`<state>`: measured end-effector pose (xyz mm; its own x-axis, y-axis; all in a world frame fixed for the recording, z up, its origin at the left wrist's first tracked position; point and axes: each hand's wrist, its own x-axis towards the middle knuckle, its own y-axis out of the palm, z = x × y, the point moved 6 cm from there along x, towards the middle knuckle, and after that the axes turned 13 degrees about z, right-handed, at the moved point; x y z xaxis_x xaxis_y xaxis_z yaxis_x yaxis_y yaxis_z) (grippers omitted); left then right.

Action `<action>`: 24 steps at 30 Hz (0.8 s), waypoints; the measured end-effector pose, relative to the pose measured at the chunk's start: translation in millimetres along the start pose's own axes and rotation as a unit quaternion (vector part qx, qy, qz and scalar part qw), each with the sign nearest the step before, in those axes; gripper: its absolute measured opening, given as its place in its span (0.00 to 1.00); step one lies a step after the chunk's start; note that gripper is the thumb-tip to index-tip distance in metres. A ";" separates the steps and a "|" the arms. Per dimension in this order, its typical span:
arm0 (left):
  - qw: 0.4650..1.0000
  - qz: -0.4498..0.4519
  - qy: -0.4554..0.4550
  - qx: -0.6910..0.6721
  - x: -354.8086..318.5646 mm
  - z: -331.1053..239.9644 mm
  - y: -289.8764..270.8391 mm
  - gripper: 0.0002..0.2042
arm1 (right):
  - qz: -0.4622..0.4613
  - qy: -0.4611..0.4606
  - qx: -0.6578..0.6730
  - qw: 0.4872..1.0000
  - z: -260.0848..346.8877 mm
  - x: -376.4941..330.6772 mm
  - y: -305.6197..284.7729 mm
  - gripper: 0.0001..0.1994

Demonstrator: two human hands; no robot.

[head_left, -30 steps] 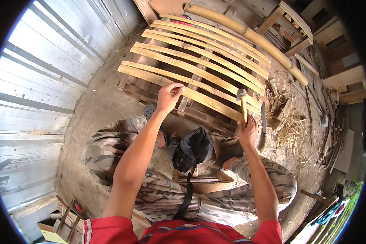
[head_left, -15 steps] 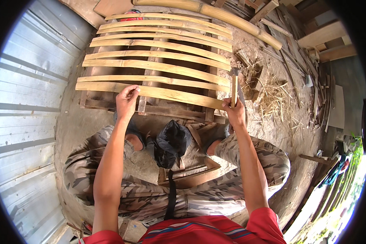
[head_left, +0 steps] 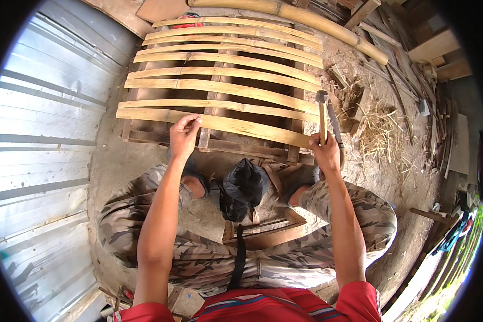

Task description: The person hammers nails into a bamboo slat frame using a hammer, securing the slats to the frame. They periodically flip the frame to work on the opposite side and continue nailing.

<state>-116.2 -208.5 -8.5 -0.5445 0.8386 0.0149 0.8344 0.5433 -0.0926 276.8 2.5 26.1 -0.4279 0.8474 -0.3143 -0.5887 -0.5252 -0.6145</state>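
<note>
Left hand (head_left: 183, 138) has the nearest bamboo strip (head_left: 247, 127) pinched between thumb and fingers, and that strip's lying across the wooden frame (head_left: 236, 147), 12 o'clock from the black bag (head_left: 245, 181). Right hand (head_left: 327, 152) is wrapped around a hammer (head_left: 323, 115), head toward 12, right by the strip's 3 o'clock end. Straw's (head_left: 383, 137) at roughly 2 from there.

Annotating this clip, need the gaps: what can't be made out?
All in the head view:
Left hand: too small to tell whether it pinches anything tiny.
Hammer: lower handle hidden by the right hand.
Black bag: contents hidden by dark folds.
Red object: kind unclear, partly covered by the bamboo slats.
</note>
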 end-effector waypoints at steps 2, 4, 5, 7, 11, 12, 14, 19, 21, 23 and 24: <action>1.000 0.005 0.003 0.006 1.4 -8.1 6.2 0.08 | 0.001 0.007 0.007 1.000 0.1 -0.4 -2.5 0.14; 0.999 0.012 -0.013 0.047 2.3 -10.6 7.5 0.09 | 0.000 0.011 0.005 1.000 -0.3 0.8 -2.5 0.13; 0.997 0.018 -0.024 0.076 1.9 -9.3 6.1 0.09 | 0.000 0.012 -0.002 1.000 2.3 0.7 -2.4 0.13; 0.991 0.018 -0.031 0.130 1.4 -12.5 6.0 0.09 | 0.005 0.030 -0.004 1.000 5.5 0.5 -2.8 0.13; 0.991 0.018 0.001 0.130 4.0 -13.4 8.6 0.10 | -0.001 0.029 -0.018 0.999 1.1 1.4 -3.4 0.13; 0.989 0.017 0.017 0.147 3.1 -14.1 7.1 0.09 | 0.004 0.033 -0.019 0.999 -2.8 3.8 -1.6 0.13; 0.986 0.011 0.034 0.163 2.5 -16.9 8.1 0.09 | 0.004 0.042 -0.041 0.998 -0.5 3.4 -2.4 0.13; 0.969 0.005 0.048 0.240 -1.8 -31.4 12.7 0.10 | -0.005 0.042 -0.102 0.994 10.3 1.8 -2.5 0.13; 0.968 0.002 0.055 0.245 -4.3 -35.0 15.2 0.09 | -0.003 0.037 -0.105 0.994 14.5 -0.2 -1.7 0.13; 0.968 -0.008 0.070 0.239 -5.1 -35.3 16.4 0.08 | -0.003 0.030 -0.115 0.993 18.1 -1.0 -2.5 0.13; 0.965 0.004 0.058 0.256 -5.5 -33.6 16.3 0.08 | -0.004 0.026 -0.123 0.992 17.5 -0.3 -1.6 0.13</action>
<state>-96.7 -202.9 23.3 -0.5002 0.8574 0.1210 0.6704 0.4719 -0.5727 265.9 1.7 39.8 -0.3840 0.8575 -0.3424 -0.4031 -0.4893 -0.7734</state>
